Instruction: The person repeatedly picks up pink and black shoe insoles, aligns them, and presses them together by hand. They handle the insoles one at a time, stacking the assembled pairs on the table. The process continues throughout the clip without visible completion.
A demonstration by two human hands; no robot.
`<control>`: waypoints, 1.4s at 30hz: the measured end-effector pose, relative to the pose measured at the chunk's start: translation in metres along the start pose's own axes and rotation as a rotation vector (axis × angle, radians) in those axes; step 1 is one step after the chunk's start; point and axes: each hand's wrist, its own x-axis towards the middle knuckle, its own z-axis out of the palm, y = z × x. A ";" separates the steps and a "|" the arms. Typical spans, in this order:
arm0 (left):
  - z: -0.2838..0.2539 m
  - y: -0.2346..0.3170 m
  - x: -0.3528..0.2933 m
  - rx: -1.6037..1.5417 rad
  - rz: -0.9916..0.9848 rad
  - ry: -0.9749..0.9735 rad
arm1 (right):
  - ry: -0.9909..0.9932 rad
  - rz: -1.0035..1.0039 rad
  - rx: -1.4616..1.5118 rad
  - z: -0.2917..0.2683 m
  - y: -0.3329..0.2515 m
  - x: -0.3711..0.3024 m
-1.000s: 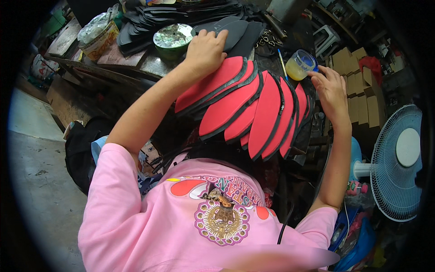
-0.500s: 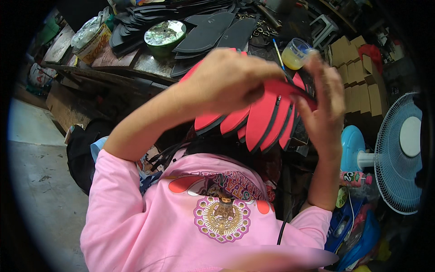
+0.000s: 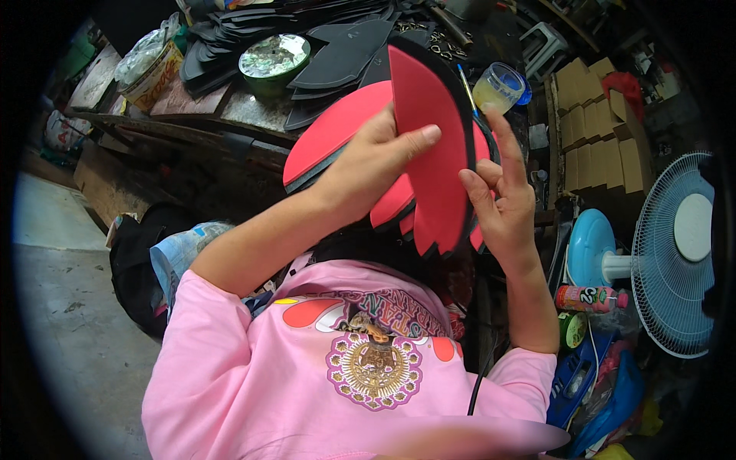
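A curved, pointed red panel [image 3: 429, 146] with a black edge stands upright in front of me. My left hand [image 3: 376, 153] grips it from the left side, thumb flat on the red face and the other fingers hidden. At the panel's right edge is my right hand [image 3: 502, 188]. Its thumb tip meets the black rim, the index finger points up and the remaining fingers are bent, apart from the thumb. Beneath and behind the held piece lie several similar red panels [image 3: 337, 123] with dark undersides, fanned over one another.
Stacked black cut pieces [image 3: 337, 57] cover the bench beyond, beside a round green tub [image 3: 274, 65] and a patterned bucket [image 3: 157, 77]. A clear cup [image 3: 498, 86] of yellowish stuff stands near a blue pen. On the right are cardboard boxes [image 3: 602, 130] and a fan [image 3: 675, 253].
The held panel has turned from nearly edge-on to showing its broad red face. My left hand has lowered slightly onto its left side; the right hand has shifted left and down to its edge.
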 end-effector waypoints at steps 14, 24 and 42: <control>0.001 0.008 -0.016 0.093 -0.153 -0.114 | 0.049 -0.158 -0.159 -0.013 0.021 0.014; -0.009 0.023 -0.017 0.095 -0.191 -0.095 | 0.164 -0.195 -0.258 -0.025 0.018 0.010; -0.011 0.020 -0.019 0.030 -0.220 -0.107 | 0.048 -0.142 -0.022 -0.013 0.030 0.010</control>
